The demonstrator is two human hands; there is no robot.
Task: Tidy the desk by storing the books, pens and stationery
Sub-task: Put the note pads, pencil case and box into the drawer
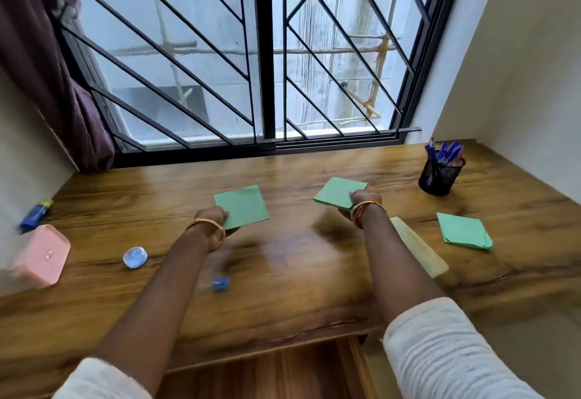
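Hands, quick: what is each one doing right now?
Left hand: closed on a green paper pad, lifted off the desk.
Right hand: closed on a second green pad.

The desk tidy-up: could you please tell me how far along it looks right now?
Done: the pens stand in the black mesh holder. In hand: the left hand and right hand each hold a green pad. Left: a third green stack, a ruler, a pink box, a glue stick, a blue sharpener on the desk.
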